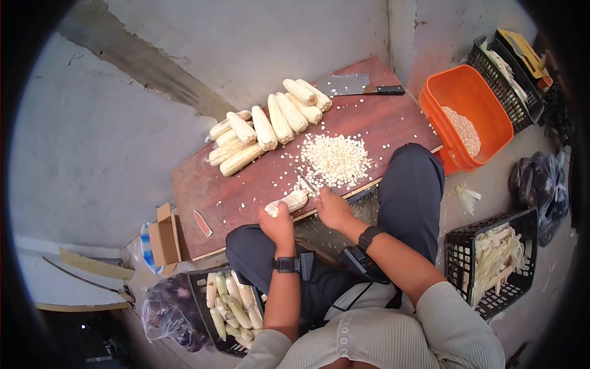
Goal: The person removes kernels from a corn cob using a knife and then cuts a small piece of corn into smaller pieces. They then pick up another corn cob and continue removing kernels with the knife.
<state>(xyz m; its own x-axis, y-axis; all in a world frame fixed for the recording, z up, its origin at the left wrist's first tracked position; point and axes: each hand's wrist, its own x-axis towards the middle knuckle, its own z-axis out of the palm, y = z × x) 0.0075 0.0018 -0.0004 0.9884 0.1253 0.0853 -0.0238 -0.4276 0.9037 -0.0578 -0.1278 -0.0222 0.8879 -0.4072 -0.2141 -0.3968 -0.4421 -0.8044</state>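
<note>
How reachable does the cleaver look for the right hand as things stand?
Probably not straight away: the right hand holds a thin blade, and the kernel pile lies between hand and cleaver. The black handle lies uncovered, though, so emptying the hand might suffice.

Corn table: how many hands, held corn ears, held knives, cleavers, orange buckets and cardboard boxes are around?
Left hand and right hand: 2
Held corn ear: 1
Held knife: 1
Cleaver: 1
Orange bucket: 1
Cardboard box: 1
Total: 7
</note>
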